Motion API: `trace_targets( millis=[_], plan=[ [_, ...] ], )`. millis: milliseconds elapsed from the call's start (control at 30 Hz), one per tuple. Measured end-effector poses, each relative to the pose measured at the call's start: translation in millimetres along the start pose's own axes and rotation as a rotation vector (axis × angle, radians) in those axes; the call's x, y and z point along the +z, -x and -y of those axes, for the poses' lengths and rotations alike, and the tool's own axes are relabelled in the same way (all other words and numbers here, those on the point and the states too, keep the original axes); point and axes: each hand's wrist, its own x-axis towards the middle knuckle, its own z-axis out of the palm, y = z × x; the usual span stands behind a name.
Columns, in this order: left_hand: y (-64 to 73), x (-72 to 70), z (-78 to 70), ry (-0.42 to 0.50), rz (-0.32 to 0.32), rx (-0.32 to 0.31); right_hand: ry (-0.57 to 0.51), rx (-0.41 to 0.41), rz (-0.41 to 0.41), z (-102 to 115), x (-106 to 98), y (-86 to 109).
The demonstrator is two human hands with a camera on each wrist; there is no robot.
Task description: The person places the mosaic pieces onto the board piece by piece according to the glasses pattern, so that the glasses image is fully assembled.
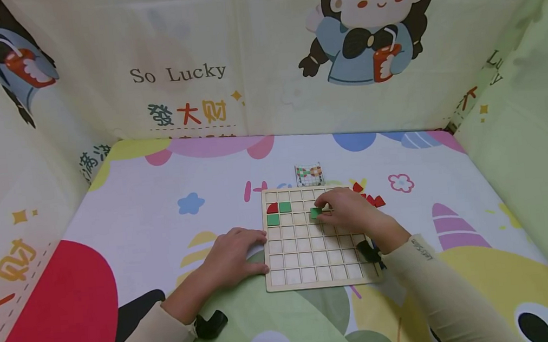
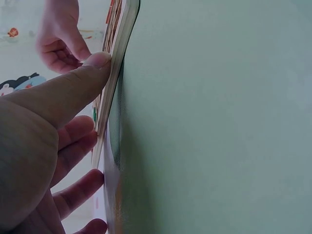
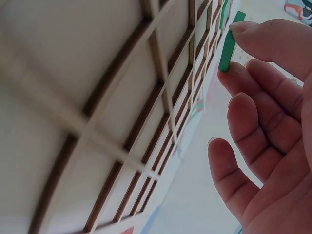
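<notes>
A wooden grid board [image 1: 324, 284] lies on the table. My left hand [image 1: 227, 256] rests at its left edge; in the left wrist view the thumb [image 2: 83, 85] touches the rim, with the other fingers spread along it. Between thumb and index fingertip, my right hand [image 1: 353, 210] pinches a green square tile [image 3: 231, 43] above the grid, tilted on edge in the right wrist view. In the board's upper left cells sit a red tile with a curved side [image 1: 272, 208], a green tile [image 1: 285, 207] beside it and another green tile [image 1: 273, 220] below the red one.
Several loose red pieces [image 1: 378, 201] lie right of the board, partly behind my right hand. A small pattern card [image 1: 309, 174] with a coloured grid stands or lies just behind the board. Printed cloth walls [image 1: 264, 58] enclose the table's back and sides.
</notes>
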Motion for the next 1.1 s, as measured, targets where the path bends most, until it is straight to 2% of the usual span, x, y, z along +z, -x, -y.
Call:
trace_targets(
  millis=[533,800,1100],
  plan=[
    [-1.1,1.1,0.2,0.0,0.008,-0.009,0.029,-0.025,0.039,20,8,-17.7],
    [-2.1,2.2,1.1,-0.007,0.008,-0.012,0.013,0.023,0.089,26,10,-22.9],
    [-1.1,1.6,1.0,-0.001,0.008,-0.012,0.063,-0.035,0.053,27,13,-23.1]
  ],
)
